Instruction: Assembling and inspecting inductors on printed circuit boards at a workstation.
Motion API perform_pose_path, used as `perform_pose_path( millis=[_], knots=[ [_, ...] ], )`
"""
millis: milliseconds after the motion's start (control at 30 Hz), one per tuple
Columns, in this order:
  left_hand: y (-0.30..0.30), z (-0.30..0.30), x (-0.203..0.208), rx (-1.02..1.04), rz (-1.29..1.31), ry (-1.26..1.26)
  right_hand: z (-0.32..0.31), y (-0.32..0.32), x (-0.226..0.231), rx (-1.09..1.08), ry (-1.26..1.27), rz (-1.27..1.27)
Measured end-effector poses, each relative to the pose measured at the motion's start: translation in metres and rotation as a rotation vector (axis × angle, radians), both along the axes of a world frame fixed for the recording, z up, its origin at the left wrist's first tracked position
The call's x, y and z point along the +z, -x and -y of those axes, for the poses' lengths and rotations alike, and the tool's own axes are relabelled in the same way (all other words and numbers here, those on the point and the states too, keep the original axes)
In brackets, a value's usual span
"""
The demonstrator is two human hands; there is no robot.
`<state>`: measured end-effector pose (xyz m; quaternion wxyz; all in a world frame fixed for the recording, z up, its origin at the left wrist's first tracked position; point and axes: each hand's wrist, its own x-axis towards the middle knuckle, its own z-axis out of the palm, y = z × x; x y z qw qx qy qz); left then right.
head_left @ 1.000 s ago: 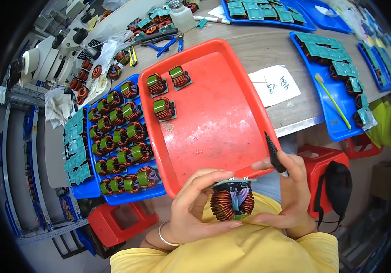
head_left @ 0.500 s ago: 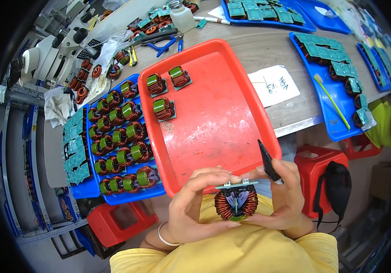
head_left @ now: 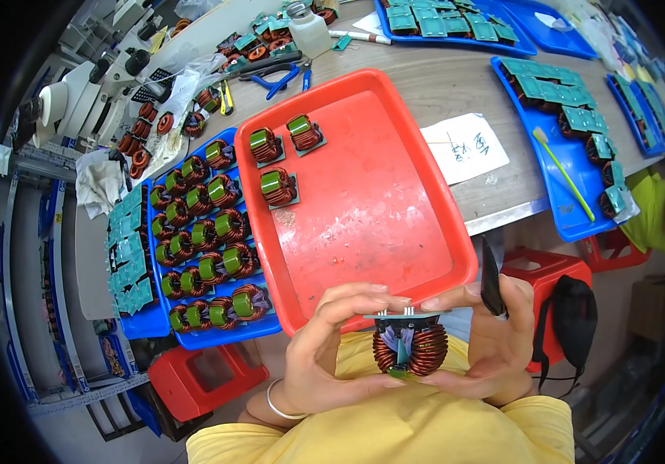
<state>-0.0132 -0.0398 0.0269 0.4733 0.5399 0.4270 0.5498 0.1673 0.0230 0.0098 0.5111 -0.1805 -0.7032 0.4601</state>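
Note:
In front of my chest I hold a toroidal inductor [head_left: 427, 348], copper wire wound on a ring, with its small green circuit board and pins on top. My left hand [head_left: 317, 352] is closed on it, fingertips on the board's edge and thumb under the coil. From the other side my right hand [head_left: 499, 352] pinches it too, and a black pointed tool [head_left: 492, 277], perhaps tweezers, sticks up between its fingers. Beyond my hands lies a red tray [head_left: 363, 224]. Three similar inductors [head_left: 275, 187] with green tops stand in its far left corner.
Left of the red tray, a blue tray [head_left: 228, 334] holds rows of inductors, beside stacked green boards [head_left: 127, 255]. Pliers [head_left: 276, 80] and a bottle [head_left: 309, 31] lie beyond. Rightward are a paper sheet [head_left: 468, 147], another blue tray [head_left: 533, 155] with a brush [head_left: 564, 174], and a red stool [head_left: 537, 267].
The inductor has turned in my hands, showing more of its right winding. My right hand has shifted slightly right, and the black tool in it now points more upright.

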Motion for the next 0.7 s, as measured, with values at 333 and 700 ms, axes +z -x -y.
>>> perform_pose_path(
  millis=[333,700],
  knots=[
    [0.0001,-0.0012,-0.0024,-0.018,-0.036,-0.031,-0.0006,-0.0051,0.0041,0.011,-0.083,0.054],
    [-0.0048,0.0019,-0.0064,-0.055,0.01,0.087,-0.0007,-0.0025,0.0063,-0.062,-0.129,0.074]
  ],
)
